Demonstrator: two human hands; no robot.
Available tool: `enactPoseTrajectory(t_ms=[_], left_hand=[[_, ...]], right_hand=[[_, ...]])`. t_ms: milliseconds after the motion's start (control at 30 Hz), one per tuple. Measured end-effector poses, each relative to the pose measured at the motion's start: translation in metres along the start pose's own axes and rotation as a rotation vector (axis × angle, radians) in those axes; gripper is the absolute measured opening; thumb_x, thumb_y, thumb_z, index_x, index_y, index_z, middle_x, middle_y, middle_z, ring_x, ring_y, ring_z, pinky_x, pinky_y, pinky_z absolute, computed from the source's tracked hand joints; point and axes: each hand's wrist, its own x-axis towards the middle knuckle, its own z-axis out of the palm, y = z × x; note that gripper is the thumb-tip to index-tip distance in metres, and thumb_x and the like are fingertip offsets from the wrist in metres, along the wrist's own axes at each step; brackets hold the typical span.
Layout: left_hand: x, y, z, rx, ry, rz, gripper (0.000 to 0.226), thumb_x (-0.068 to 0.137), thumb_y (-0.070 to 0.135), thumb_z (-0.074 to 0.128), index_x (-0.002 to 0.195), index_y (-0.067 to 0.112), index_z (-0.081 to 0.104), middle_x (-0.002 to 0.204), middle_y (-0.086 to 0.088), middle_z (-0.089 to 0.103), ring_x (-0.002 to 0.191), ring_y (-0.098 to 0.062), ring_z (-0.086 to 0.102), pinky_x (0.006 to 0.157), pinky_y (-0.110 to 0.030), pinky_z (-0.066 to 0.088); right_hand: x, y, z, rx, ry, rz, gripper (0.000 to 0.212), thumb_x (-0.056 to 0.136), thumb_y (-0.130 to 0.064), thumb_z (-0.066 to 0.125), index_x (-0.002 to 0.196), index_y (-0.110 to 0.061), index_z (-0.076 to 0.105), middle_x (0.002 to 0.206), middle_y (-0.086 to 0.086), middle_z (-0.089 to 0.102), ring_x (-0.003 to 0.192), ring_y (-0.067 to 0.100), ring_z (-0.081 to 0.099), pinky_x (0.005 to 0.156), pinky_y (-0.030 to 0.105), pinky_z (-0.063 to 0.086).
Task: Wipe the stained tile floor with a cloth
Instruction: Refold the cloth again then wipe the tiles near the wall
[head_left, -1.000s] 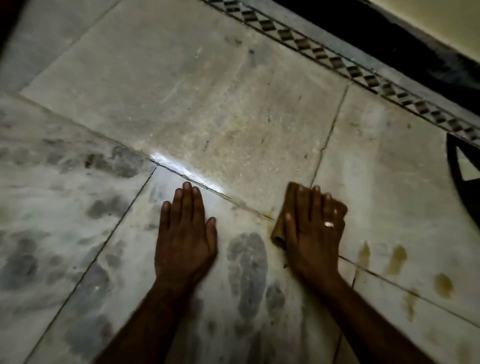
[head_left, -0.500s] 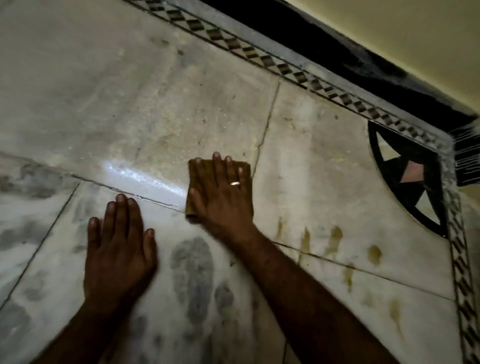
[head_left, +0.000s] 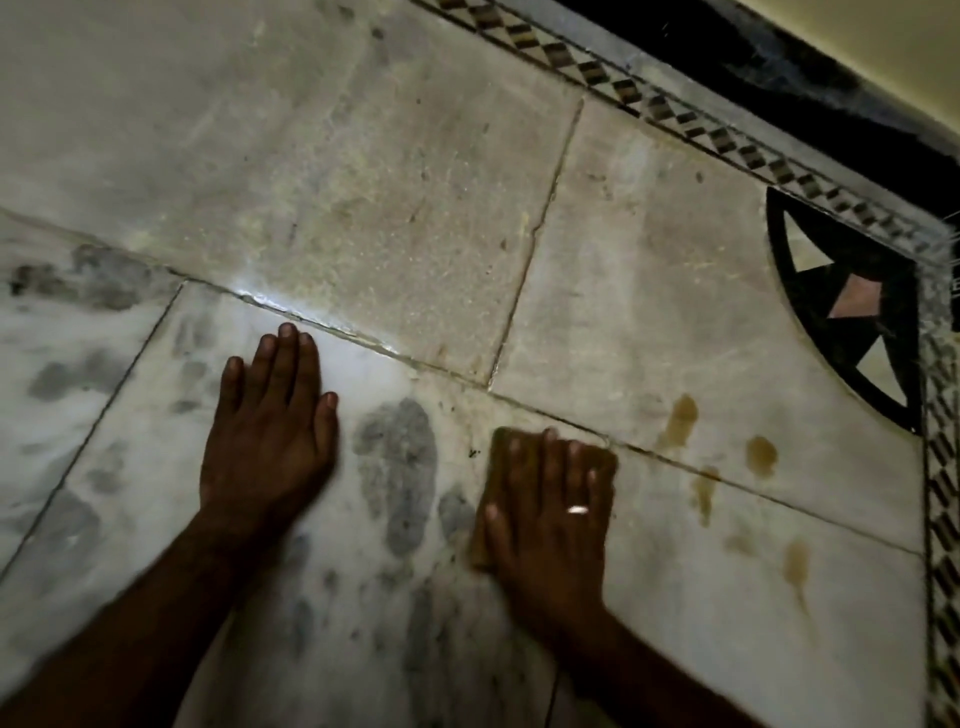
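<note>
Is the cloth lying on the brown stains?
No, the cloth sits under the right hand, left of the brown stains.

A checkered border strip (head_left: 691, 122) runs diagonally along the wall's dark skirting (head_left: 810, 88). In the corner sits a black inlay fan (head_left: 852, 306) with pale triangles and a pink centre piece (head_left: 856, 296)

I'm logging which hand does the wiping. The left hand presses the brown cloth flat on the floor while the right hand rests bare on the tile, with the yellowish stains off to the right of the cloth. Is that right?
Not quite: the hands are swapped. The head view shows the right hand pressing the brown cloth flat, while the left hand rests bare on the tile floor. The yellowish stains do lie right of the cloth.
</note>
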Motion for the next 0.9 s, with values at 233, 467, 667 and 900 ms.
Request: enactPoseTrajectory(t_ms=[233,467,667,900], left_hand=[[-0.029,0.015,0.002,0.008,-0.004,0.056,0.064,0.104,0.037,0.028,0.16,0.005,0.023,0.168,-0.016,0.02,0.155,-0.031,0.022,0.127,-0.048,0.01],[-0.08,0.02,-0.008,-0.028,-0.104,0.017,0.065,0.104,0.038,0.027,0.161,0.009,0.018,0.17,-0.013,0.015,0.157,-0.027,0.016,0.126,-0.045,0.004],[-0.09,0.02,-0.006,-0.025,-0.13,-0.032,0.065,0.105,0.039,0.024,0.162,0.01,0.015,0.171,-0.01,0.011,0.158,-0.024,0.012,0.127,-0.044,0.001],[-0.09,0.021,-0.011,-0.058,-0.232,-0.057,0.067,0.104,0.044,0.016,0.163,0.015,0.004,0.172,-0.005,-0.001,0.158,-0.018,-0.001,0.127,-0.043,-0.001]], right_hand=[[0.073,-0.055,-0.002,0.065,0.1,-0.35,0.062,0.105,-0.048,0.041,0.162,-0.025,0.029,0.169,0.015,0.024,0.157,0.038,0.018,0.123,0.06,0.019],[0.105,0.026,0.002,0.021,0.087,-0.131,0.06,0.108,-0.051,0.031,0.163,-0.028,0.025,0.17,0.013,0.023,0.157,0.035,0.019,0.126,0.057,0.016],[-0.026,0.068,0.001,0.014,-0.056,0.002,0.065,0.107,-0.048,0.024,0.165,-0.023,0.011,0.172,0.015,0.008,0.159,0.036,0.006,0.125,0.059,0.015],[-0.09,-0.018,-0.001,0.082,-0.072,-0.504,0.068,0.102,-0.053,0.041,0.163,-0.027,0.025,0.169,0.015,0.021,0.156,0.039,0.02,0.124,0.059,0.022]])
